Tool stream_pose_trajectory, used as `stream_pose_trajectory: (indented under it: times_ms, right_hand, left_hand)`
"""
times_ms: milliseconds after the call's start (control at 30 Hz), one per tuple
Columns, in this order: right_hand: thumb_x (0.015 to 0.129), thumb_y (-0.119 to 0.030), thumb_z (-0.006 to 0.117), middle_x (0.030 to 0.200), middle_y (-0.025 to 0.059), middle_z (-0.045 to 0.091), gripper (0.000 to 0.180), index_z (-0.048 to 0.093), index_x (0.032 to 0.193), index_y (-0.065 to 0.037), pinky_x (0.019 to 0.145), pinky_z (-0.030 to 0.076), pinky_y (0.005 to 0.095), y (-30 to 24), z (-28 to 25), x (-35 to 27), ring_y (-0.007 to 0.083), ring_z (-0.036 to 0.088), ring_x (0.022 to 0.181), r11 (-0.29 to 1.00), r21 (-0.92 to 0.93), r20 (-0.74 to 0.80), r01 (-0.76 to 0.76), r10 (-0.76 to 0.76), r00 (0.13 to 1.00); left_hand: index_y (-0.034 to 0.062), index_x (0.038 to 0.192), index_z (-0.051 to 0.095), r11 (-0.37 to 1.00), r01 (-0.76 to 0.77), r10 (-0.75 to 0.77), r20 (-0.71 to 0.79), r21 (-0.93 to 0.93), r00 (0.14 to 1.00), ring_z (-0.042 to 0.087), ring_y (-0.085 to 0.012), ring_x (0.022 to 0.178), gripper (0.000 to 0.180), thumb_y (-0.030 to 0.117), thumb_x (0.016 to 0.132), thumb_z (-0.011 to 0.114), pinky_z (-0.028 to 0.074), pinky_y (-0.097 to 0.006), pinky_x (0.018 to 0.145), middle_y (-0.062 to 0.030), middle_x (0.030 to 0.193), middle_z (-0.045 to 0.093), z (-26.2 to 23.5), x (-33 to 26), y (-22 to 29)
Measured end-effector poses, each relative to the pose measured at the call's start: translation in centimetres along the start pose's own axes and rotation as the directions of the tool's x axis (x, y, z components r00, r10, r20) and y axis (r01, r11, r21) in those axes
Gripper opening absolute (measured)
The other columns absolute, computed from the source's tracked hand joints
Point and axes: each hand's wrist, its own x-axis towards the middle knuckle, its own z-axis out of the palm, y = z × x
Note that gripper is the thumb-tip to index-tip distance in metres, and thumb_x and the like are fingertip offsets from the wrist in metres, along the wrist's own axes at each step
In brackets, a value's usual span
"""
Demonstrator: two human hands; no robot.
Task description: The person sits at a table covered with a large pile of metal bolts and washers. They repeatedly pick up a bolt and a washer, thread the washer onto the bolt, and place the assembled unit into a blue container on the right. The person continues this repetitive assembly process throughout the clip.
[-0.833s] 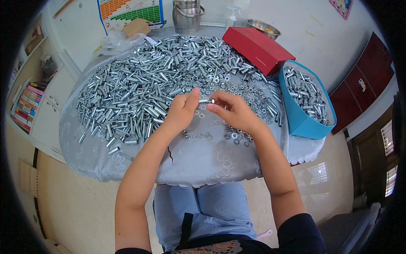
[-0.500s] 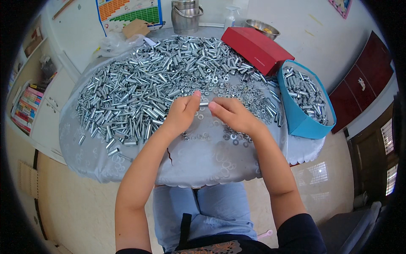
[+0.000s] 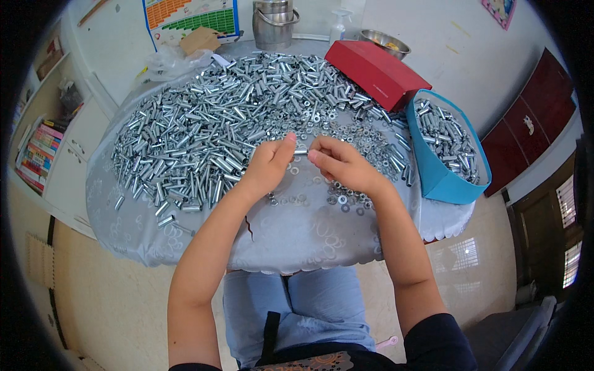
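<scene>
Over the front middle of the table, a short silver metal sleeve (image 3: 301, 151) lies level between my two hands. My left hand (image 3: 268, 164) is closed round one end, thumb pointing up along it. At the other end, the thumb and fingertips of my right hand (image 3: 346, 167) pinch together; whether they also hold a small part is hidden. Behind the hands spreads a large heap of similar metal sleeves (image 3: 179, 133), some with rods in them. Many flat washers (image 3: 365, 137) lie loose beyond my right hand, and several more washers (image 3: 342, 200) lie under and beside it.
At the right edge stands a teal fabric bin (image 3: 442, 185) filled with metal pieces. A red box (image 3: 377, 74) leans on the heap's far right side. Along the back are a steel pot (image 3: 273, 28), a spray bottle (image 3: 338, 28), a metal bowl (image 3: 396, 49) and a plastic bag (image 3: 176, 62).
My right hand's fingers have shifted slightly and loosened their curl at the sleeve's end. My left hand keeps its grip in nearly the same place.
</scene>
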Motion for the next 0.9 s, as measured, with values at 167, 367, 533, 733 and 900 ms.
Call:
stream_pose_trajectory:
  times_ms: [167,367,533,733,900]
  right_hand:
    - [0.091,-0.031,0.045,0.062,-0.0023,0.042,0.030,0.050,0.083,-0.003,0.048,0.032,0.0208,-0.3,-0.5,-0.2,0.0064,0.040,0.054,0.990,0.075,0.105,-0.124,0.116,0.988]
    - [0.090,-0.033,0.048,0.061,-0.0018,0.043,0.030,0.051,0.083,-0.004,0.048,0.033,0.0217,-0.3,-0.1,0.0,0.0061,0.040,0.053,0.999,0.019,0.039,0.031,-0.032,0.999]
    - [0.089,-0.029,0.049,0.060,-0.0021,0.043,0.027,0.052,0.082,-0.004,0.048,0.034,0.0227,-0.3,-0.7,-0.2,0.0061,0.040,0.053,0.997,0.038,0.063,-0.060,0.057,0.996]
    - [0.090,-0.034,0.047,0.063,-0.0023,0.046,0.031,0.053,0.084,-0.003,0.049,0.035,0.0222,-0.5,-0.7,-0.1,0.0066,0.043,0.054,0.992,0.028,0.100,-0.120,0.117,0.988]
    - [0.090,-0.034,0.047,0.066,-0.0002,0.049,0.031,0.053,0.089,-0.003,0.049,0.036,0.0219,-0.7,-0.1,-0.4,0.0069,0.045,0.055,1.000,-0.016,0.039,0.013,-0.013,0.999]
  left_hand:
    - [0.0007,0.056,0.046,1.000,0.011,-0.011,-0.002,0.018,1.000,0.034,-0.0106,0.051,0.054,0.042,0.091,0.037,0.031,-0.029,0.050,0.0003,0.051,0.039,0.1,0.2,-0.2]
    - [0.0002,0.058,0.047,1.000,0.012,-0.012,-0.002,0.012,1.000,0.035,-0.0112,0.051,0.054,0.042,0.091,0.037,0.032,-0.029,0.051,-0.0002,0.052,0.040,-0.3,0.0,0.3]
    - [0.0002,0.058,0.047,1.000,-0.015,0.015,0.000,0.010,1.000,0.036,-0.0114,0.052,0.054,0.042,0.091,0.037,0.033,-0.029,0.051,-0.0010,0.052,0.041,0.2,0.1,0.1]
    - [-0.0005,0.059,0.047,1.000,0.008,-0.008,0.013,0.025,1.000,0.036,-0.0119,0.051,0.054,0.041,0.091,0.037,0.033,-0.030,0.050,-0.0022,0.052,0.041,0.1,0.1,0.2]
    - [-0.0003,0.058,0.047,0.999,0.016,-0.017,0.015,0.040,1.000,0.036,-0.0114,0.051,0.054,0.041,0.091,0.038,0.032,-0.029,0.050,-0.0014,0.051,0.040,0.1,0.0,0.0]
